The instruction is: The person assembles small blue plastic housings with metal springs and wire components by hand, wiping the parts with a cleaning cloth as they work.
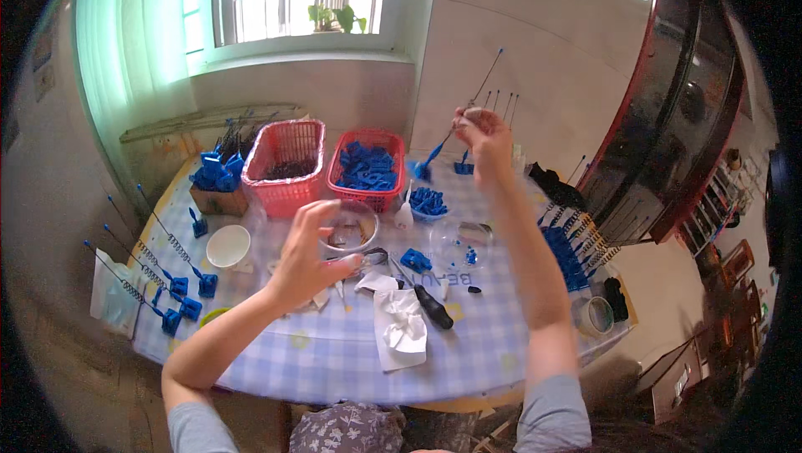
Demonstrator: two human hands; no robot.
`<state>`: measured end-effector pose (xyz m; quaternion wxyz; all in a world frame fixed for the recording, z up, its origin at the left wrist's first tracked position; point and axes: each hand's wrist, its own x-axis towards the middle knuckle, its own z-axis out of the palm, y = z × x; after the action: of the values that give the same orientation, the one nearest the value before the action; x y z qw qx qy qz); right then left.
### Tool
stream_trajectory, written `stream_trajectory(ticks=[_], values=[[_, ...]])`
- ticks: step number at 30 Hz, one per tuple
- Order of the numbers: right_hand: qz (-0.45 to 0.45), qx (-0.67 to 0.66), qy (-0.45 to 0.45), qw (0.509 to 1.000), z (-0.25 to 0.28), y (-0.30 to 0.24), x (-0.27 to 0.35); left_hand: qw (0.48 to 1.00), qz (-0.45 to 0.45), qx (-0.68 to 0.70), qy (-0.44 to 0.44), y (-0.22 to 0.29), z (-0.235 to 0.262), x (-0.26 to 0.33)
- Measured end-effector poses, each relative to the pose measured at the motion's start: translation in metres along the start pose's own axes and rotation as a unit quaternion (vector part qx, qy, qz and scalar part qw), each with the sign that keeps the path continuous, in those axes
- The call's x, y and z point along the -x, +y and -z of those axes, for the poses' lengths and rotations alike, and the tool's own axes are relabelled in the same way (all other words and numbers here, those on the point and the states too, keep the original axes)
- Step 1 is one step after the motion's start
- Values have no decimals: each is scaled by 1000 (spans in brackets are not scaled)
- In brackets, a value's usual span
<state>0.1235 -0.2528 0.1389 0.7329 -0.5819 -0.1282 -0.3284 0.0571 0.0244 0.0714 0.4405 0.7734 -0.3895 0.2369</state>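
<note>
My right hand (483, 131) is raised over the far side of the table. Its fingers pinch a thin dark rod with a small blue tip, and a blue base piece (426, 167), slightly blurred, hangs at the rod's lower end. My left hand (305, 253) hovers left of the middle, thumb and fingers spread, nothing between them. Just beyond it sits a clear round bowl (351, 227) with small parts inside. On the tablecloth to its right lie a blue part (415, 260), a black-handled tool (434, 308) and a crumpled white tissue (401, 323).
Two red baskets stand at the back, one with dark parts (284, 165), one with blue pieces (368, 165). A small bowl (428, 204) holds blue bits. Rods on blue bases stand left (171, 319) and in a right-hand row (568, 257). A white cup (228, 248) stands left.
</note>
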Motion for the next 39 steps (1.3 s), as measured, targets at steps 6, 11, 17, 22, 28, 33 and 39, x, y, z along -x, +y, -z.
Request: stream_trajectory(ticks=[6,11,17,22,28,33,39], values=[[-21,-148,-3,989,-28,-40,74,970,97,220,19,-9,-47,-26],[-45,-169,-15,984,-25,-44,90,954,120,276,-4,20,-45,-21],[-68,-159,-23,985,-29,-54,100,951,113,288,23,31,-33,-12],[-45,-155,-62,985,-26,-58,108,993,3,117,14,31,-21,-5],[-12,-189,-91,978,-26,-59,112,990,3,138,-1,33,-15,-4],[2,-184,-98,978,-26,-62,114,984,19,175,-2,38,-13,-5],[-3,-181,-56,982,-28,-60,115,997,-47,44,36,42,-7,-9]])
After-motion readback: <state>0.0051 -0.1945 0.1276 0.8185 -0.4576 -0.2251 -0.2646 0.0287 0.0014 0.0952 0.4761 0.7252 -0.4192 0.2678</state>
